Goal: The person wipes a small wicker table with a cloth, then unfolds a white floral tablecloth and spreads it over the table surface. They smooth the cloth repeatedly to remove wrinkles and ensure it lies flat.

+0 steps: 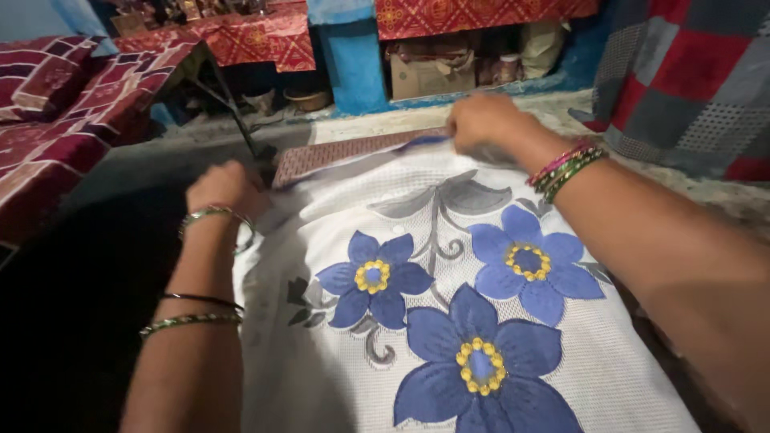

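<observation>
White knitted cloth with blue flowers and grey leaves [449, 321] lies spread flat in front of you, its far edge over a maroon patterned strip [337, 154]. Your left hand [224, 188] grips the cloth's far left corner, fingers curled. Your right hand [481, 120] pinches the far edge, fingers closed on it. A red and grey checked blanket [690, 72] hangs at right.

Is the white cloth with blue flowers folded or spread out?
Spread out: the cloth lies flat, three flowers fully visible, left hand and right hand at its far edge.
</observation>
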